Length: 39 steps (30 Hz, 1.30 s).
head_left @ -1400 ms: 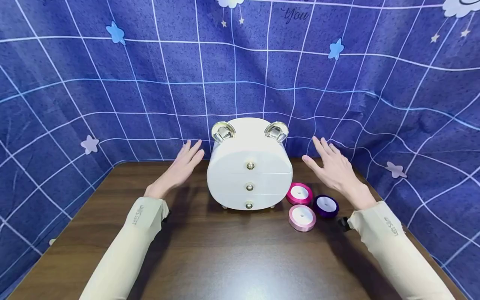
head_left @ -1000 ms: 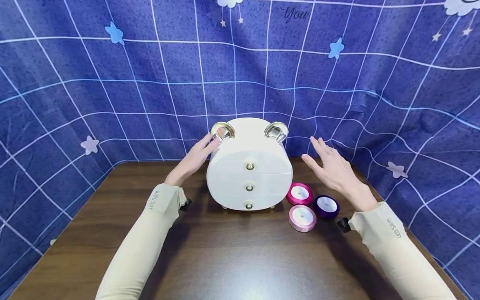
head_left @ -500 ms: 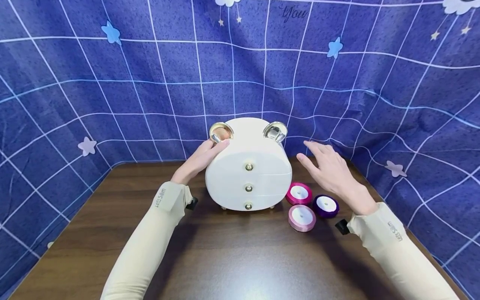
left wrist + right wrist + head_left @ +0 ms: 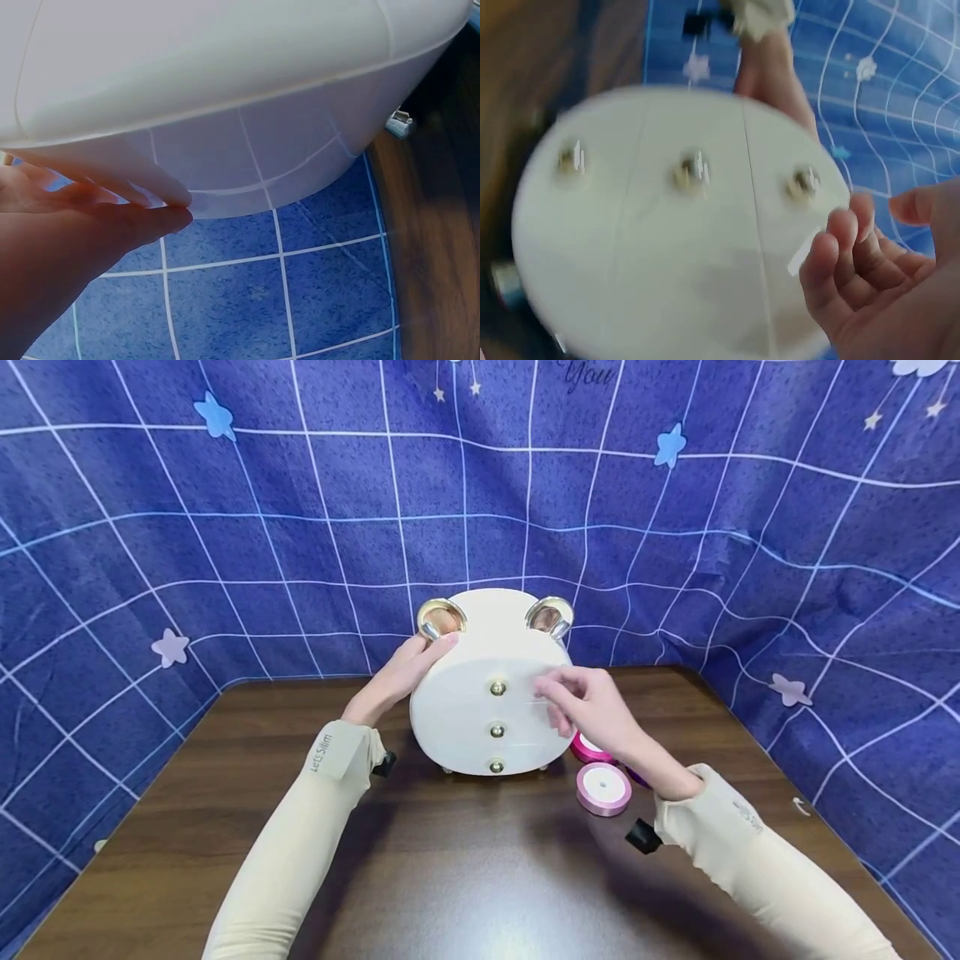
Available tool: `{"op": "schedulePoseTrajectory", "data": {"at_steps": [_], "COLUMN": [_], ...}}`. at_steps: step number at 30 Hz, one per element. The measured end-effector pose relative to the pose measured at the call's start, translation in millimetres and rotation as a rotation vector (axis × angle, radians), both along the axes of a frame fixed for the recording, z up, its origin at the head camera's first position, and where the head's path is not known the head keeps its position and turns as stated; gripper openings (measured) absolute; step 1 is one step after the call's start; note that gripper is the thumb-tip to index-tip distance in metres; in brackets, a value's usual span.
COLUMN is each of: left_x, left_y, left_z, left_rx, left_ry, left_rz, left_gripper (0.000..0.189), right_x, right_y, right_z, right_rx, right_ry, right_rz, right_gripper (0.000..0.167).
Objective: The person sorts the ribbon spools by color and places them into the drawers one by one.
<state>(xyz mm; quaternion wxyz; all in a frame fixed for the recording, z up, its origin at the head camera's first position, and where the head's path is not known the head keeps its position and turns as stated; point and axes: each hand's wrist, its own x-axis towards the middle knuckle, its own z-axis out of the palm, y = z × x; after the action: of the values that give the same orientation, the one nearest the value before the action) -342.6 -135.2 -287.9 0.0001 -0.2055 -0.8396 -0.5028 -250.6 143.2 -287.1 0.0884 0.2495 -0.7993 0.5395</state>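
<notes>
A white rounded drawer box [image 4: 457,718] stands upright on the table, with gold-rimmed ears on top and a column of gold knobs [image 4: 497,688] on its front. My left hand [image 4: 401,678] rests against its upper left side, just below the left ear [image 4: 442,617]. In the left wrist view, the thumb and fingertips of that hand [image 4: 112,225] lie along the glossy side wall. My right hand [image 4: 588,706] hovers in front of the box's right half, fingers loosely bent and holding nothing. Seen from the right wrist, its fingertips [image 4: 840,240] are to one side of the top knob [image 4: 802,184].
Right of the box lie a pale pink ribbon spool [image 4: 603,788], a bright pink spool [image 4: 587,748] and a dark purple one [image 4: 636,775], the last two partly hidden by my right hand and wrist. A blue grid-patterned curtain [image 4: 315,552] hangs behind the brown table [image 4: 420,860].
My left hand has moved right from beside the box onto its upper left side. My right hand has come left from above the spools to the box front, its fingers now bent.
</notes>
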Motion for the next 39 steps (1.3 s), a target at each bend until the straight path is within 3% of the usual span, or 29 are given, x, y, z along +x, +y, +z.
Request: {"op": "schedulePoseTrajectory", "data": {"at_steps": [4,7,15,19,28,39], "left_x": [-1.5,-1.9,-0.2,0.7,0.8,2.0], "left_y": [-0.2,-0.3,0.7,0.5,-1.0,-0.1], "left_z": [0.0,-0.4,-0.1,0.3,0.2,-0.3], "left_rx": [0.007,0.01,0.019,0.015,0.005,-0.022], "left_ry": [-0.017,-0.018,-0.006,-0.004,-0.008,0.012], "left_rz": [-0.009,-0.013,-0.007,-0.014,-0.008,0.025], "left_gripper": [0.055,0.054,0.051,0.051,0.053,0.053], "right_x": [-2.0,-4.0,-9.2,-9.7,-5.6,7.2], "right_y": [-21.1,-33.7,-53.8,-60.3,-64.7,-60.5], "right_z": [-5.4,-9.1,-10.3,-11.4,-10.8,-12.0], "right_rx": [-0.124,-0.171,-0.358,-0.427,-0.472,-0.453], "right_ry": [-0.325,-0.51,-0.777,-0.825,-0.818,-0.792], "right_rz": [0.126,0.179,0.221,0.21,0.163,0.181], "right_gripper": [0.035,0.043,0.053,0.049,0.04,0.038]}}
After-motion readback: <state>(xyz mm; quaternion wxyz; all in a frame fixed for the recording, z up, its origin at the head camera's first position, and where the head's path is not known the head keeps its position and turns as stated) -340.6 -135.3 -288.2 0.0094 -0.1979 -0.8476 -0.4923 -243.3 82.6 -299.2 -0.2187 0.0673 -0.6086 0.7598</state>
